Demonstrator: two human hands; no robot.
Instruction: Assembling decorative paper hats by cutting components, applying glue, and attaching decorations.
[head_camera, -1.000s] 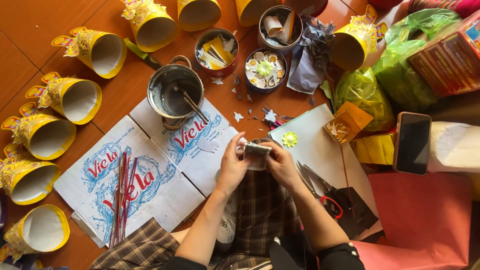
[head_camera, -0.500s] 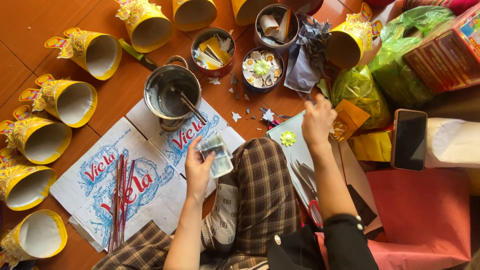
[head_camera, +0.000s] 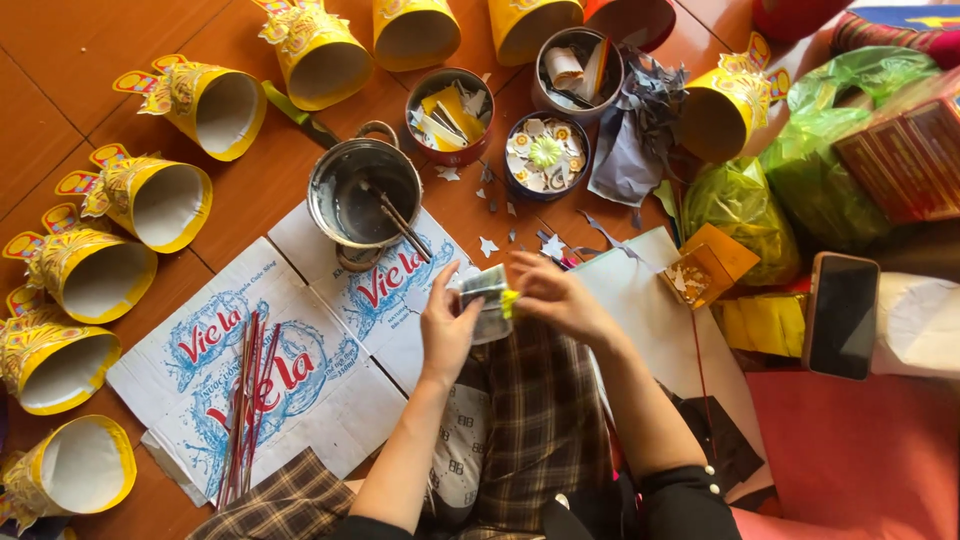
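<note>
where hands (head_camera: 500, 310) meet (white-blue cardboard (head_camera: 270, 360))

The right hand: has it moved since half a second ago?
Yes. The right hand has come back from near the small orange box toward the metal pot, meeting the left hand at the small grey piece.

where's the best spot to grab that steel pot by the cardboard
Probably by its loop handles: one shows on the far rim of the pot and one on the near rim, over the cardboard. Come from above, a hand on each. The pot stands upright and open, and sticks lean out over its right rim, so avoid that side.
</note>
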